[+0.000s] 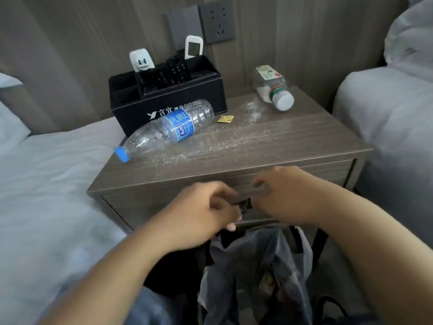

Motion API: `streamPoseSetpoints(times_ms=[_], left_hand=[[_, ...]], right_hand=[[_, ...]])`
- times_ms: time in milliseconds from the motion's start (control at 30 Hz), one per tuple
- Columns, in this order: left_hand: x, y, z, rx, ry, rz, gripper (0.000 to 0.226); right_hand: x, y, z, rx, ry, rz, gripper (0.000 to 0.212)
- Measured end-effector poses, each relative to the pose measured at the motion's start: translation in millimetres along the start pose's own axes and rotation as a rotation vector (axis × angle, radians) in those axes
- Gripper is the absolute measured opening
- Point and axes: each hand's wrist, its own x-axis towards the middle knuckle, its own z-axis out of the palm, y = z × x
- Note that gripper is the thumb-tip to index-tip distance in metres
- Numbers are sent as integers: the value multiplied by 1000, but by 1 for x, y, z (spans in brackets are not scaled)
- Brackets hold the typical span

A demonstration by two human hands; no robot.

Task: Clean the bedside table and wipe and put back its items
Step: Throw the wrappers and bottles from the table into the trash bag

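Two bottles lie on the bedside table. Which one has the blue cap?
The larger clear water bottle with the blue label, in front of the black organizer box. The smaller bottle near the back right has a white cap.

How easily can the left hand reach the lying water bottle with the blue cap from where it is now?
Probably yes. The left hand is low at the table front, busy with a small black thing. The water bottle lies on its side near the left edge, with only bare tabletop and scattered grains between them.
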Motion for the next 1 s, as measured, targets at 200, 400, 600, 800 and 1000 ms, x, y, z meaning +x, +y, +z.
streamPoseSetpoints(times_ms=[200,400,600,800,1000], left_hand=[[94,45,-60,124,384,127,18],[204,45,-64,815,206,112,46],[228,69,-71,1276,67,122,44],[210,77,-83,935,277,212,36],[115,69,-54,58,429,247,11]], right_hand=[[5,7,-1,98,117,76,30],[6,18,3,100,95,105,30],[8,31,2,86,70,103,22],[8,33,-2,114,140,96,25],[14,21,-6,426,465,33,23]])
